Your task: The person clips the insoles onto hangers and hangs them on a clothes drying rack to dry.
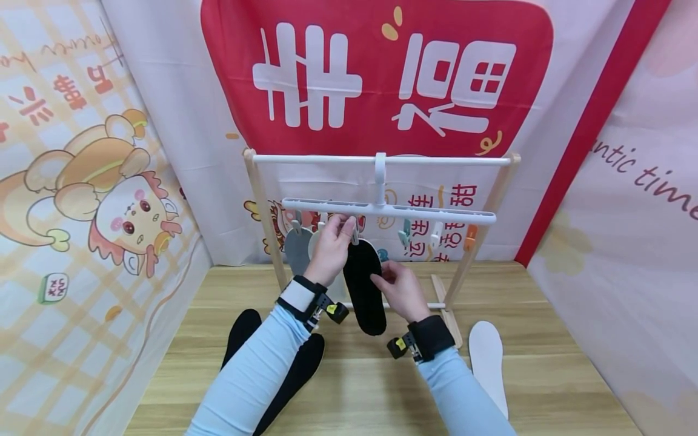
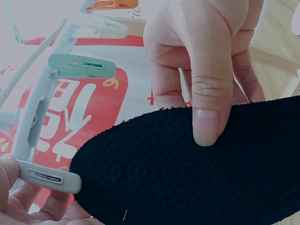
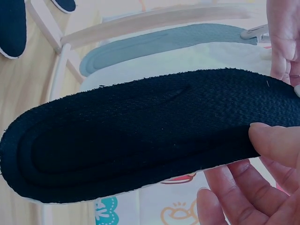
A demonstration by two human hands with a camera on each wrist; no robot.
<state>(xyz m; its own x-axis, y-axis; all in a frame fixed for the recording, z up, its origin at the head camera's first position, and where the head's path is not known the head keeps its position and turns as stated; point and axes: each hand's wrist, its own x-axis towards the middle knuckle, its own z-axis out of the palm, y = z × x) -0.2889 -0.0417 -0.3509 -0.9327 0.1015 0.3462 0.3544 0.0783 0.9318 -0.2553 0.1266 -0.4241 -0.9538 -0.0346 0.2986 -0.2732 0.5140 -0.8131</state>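
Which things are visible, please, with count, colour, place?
Table: one, light wood, below
Rack: one, white and wooden, centre
Hanger: one, white, on rack
Clips: at least five, pale, green, orange, along hanger
Hanging insoles: two, grey and white, left
Held insole: one, black, centre
Tabletop insoles: three, two black left, white right
Printed backdrop: three sides, white, red, orange
Wrist cameras: two, black, wrists
Sleeves: two, blue, forearms
Left hand: one, bare, gripping clip
Right hand: one, bare, pinching held insole

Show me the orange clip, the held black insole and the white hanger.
Orange clip (image 1: 470,237), head view, its body.
Held black insole (image 1: 363,292), head view, its middle.
White hanger (image 1: 385,209), head view, its bar.
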